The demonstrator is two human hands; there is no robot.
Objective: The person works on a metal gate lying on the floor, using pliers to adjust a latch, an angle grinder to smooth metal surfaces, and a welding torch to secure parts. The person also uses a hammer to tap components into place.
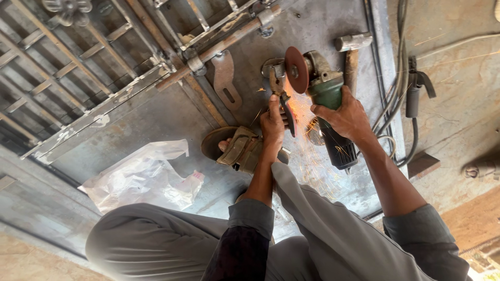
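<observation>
On the steel sheet (156, 119), the right hand (345, 117) grips a green grinder (325, 88) throwing sparks while the left hand (272, 125) clamps pliers (281, 99) on a small piece, grinding apparently unfinished.

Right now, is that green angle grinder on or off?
On: sparks spray below the grinder disc, gripped by the right hand.

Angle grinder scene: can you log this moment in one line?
left hand: grips pliers | right hand: holds angle grinder | sparks flying | hammer beside
</observation>
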